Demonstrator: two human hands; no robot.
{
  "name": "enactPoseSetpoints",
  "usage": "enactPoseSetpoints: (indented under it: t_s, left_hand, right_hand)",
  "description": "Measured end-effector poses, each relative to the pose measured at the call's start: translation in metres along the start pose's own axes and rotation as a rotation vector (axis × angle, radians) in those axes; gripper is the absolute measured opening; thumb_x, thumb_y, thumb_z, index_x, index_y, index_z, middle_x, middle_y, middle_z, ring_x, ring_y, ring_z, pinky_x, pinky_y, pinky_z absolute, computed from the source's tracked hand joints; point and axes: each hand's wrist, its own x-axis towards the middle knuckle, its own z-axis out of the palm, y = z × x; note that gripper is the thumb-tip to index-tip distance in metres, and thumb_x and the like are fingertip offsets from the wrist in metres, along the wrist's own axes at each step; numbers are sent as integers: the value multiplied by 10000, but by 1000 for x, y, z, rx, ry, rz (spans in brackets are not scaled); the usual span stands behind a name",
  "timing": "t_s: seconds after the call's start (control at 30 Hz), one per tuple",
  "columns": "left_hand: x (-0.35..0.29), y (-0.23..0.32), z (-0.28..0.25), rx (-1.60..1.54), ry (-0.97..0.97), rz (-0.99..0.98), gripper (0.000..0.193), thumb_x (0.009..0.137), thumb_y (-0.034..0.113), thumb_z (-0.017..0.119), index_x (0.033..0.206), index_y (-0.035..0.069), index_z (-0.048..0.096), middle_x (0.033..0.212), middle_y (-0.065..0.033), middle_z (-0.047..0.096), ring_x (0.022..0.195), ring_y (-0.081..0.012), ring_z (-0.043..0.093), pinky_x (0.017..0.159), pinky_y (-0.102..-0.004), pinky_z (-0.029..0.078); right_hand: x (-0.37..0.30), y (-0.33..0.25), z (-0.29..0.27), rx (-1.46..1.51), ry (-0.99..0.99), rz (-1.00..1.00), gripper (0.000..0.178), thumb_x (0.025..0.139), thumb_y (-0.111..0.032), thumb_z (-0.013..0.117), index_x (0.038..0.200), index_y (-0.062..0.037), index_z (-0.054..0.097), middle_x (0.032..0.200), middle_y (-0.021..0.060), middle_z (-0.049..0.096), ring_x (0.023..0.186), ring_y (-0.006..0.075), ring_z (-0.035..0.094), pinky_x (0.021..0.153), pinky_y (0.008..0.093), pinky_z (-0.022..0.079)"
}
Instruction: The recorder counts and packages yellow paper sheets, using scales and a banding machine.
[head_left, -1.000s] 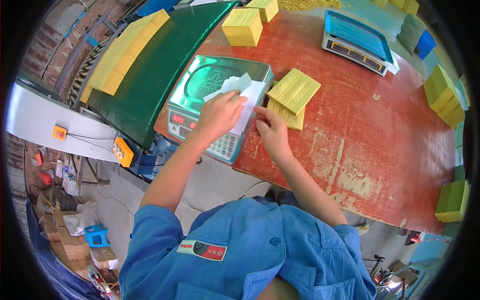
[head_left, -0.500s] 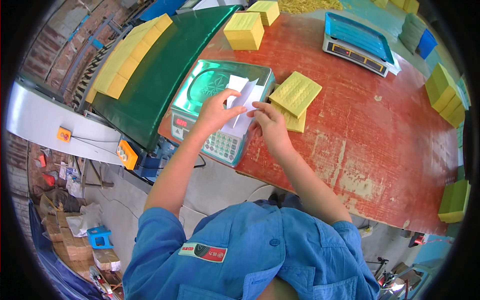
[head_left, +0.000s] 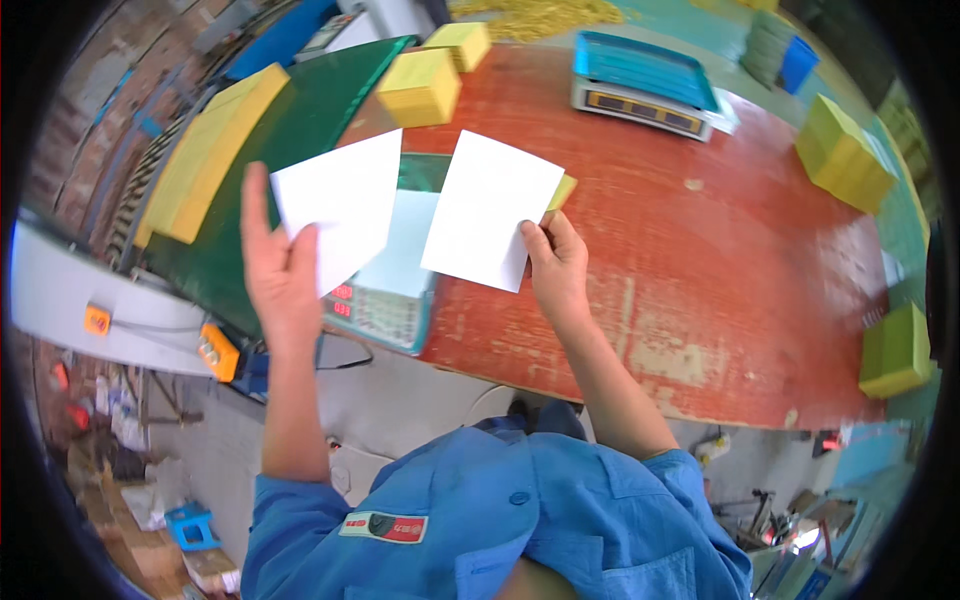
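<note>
My left hand (head_left: 280, 270) pinches a white sheet of paper (head_left: 345, 205) under its thumb, with one finger stretched out along the sheet's left side. A second white sheet (head_left: 492, 205) is gripped at its lower right edge by my right hand (head_left: 556, 262). Both sheets are held up, apart from each other, above the digital scale (head_left: 412, 325). More white paper (head_left: 400, 245) lies on the scale's pan, which the held sheets partly cover. Behind the right sheet, only a corner of the yellow embossed pads (head_left: 564, 192) shows.
A second scale with a blue tray (head_left: 645, 75) stands at the far side of the red worn table (head_left: 720, 260). Yellow blocks (head_left: 420, 88) sit at the back left, others (head_left: 845, 155) at the right edge. A green conveyor belt (head_left: 230, 205) carries a yellow row (head_left: 215, 150).
The papers pinched close together over the scale are now two separate sheets, one in each hand. My left hand has moved left, and the view has shifted right.
</note>
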Motion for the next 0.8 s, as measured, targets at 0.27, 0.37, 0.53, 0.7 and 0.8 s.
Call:
enactPoseSetpoints:
  t_s: [0.27, 0.37, 0.53, 0.7, 0.8]
  left_hand:
    - [-60, -46, 121, 25, -879, -365, 238, 872, 28, 544, 1078, -20, 654, 1017, -103, 684, 961, -211, 631, 869, -350, 491]
    - [-85, -28, 180, 392, -917, 424, 60, 808, 26, 624, 847, -16, 644, 835, -125, 629, 823, -260, 608, 778, -368, 479]
    - [-82, 110, 312, -29, -990, -82, 34, 793, -5, 646, 812, -11, 619, 742, -67, 574, 662, -169, 542, 595, -322, 428]
    - [-120, 271, 490, -590, -1296, -214, 189, 903, 93, 579, 1065, 10, 633, 905, -47, 643, 691, -98, 570, 566, -241, 442]
    - [-147, 382, 601, -849, -1440, -324, 151, 932, 107, 576, 1052, 23, 611, 921, -24, 620, 735, -109, 579, 646, -276, 475]
  right_hand:
    - [-22, 26, -200, -54, 401, -100, 251, 952, -166, 608, 788, -20, 485, 671, 24, 407, 677, 87, 391, 589, 293, 376]
    - [-60, 25, -304, -272, 577, -109, 242, 946, -162, 616, 798, -15, 493, 653, 52, 411, 650, 91, 395, 574, 306, 391]
    - [-135, 2, -505, -509, 816, -87, 158, 925, -115, 607, 1058, -33, 627, 776, 144, 649, 701, 156, 617, 657, 317, 499]
    - [-156, 2, -658, -634, 899, -92, 183, 921, -107, 591, 1085, -31, 621, 823, 144, 674, 754, 242, 659, 684, 351, 516]
    - [-157, 8, -706, -650, 817, -82, 200, 915, -135, 593, 1095, -50, 608, 825, 195, 664, 760, 355, 676, 679, 403, 522]
